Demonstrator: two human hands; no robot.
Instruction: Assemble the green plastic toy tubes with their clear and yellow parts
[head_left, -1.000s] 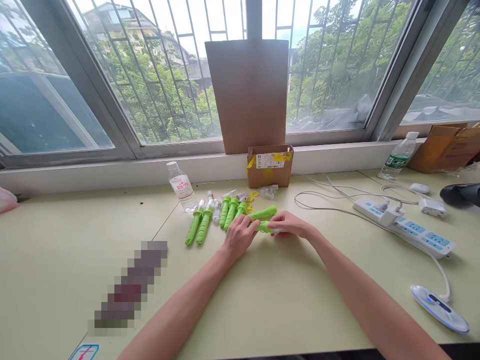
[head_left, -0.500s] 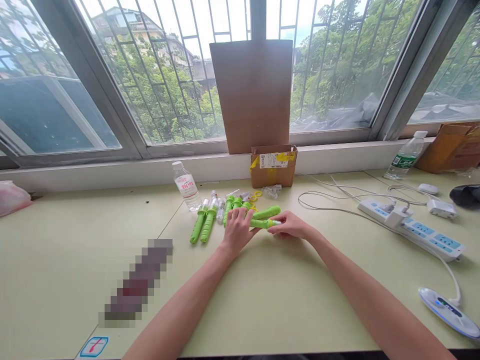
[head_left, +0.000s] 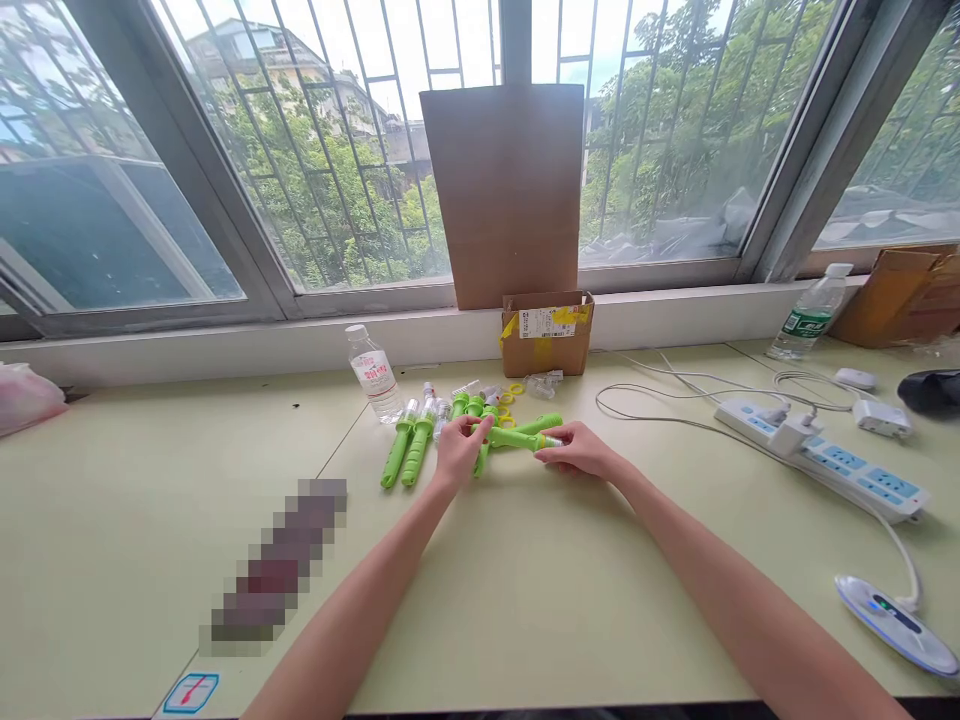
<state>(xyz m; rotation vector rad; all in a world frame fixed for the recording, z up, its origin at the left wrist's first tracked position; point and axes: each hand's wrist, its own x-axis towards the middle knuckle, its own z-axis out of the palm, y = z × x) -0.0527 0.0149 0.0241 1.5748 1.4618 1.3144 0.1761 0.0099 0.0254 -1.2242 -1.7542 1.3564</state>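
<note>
Tabletop [head_left: 570,600]: pale green, seam left of the pile. Water bottle [head_left: 377,380] upright beyond the loose sticks [head_left: 417,452]; a wide sweep of my left hand [head_left: 457,452] could, I reckon, tip it. Left fingers pinched on one end of a green stick [head_left: 514,438], right hand [head_left: 579,452] with fingers clamped about its clear end. The stick spans the gap between my hands, in front of the crowded pile; whether it touches the stick [head_left: 546,423] just behind, I cannot tell. Main risk: plastic looks slick, so an uneven twist could slip one grip and skew the clear end. A knock then might roll neighbours and scatter the yellow rings [head_left: 506,411], smallest and loosest.
</note>
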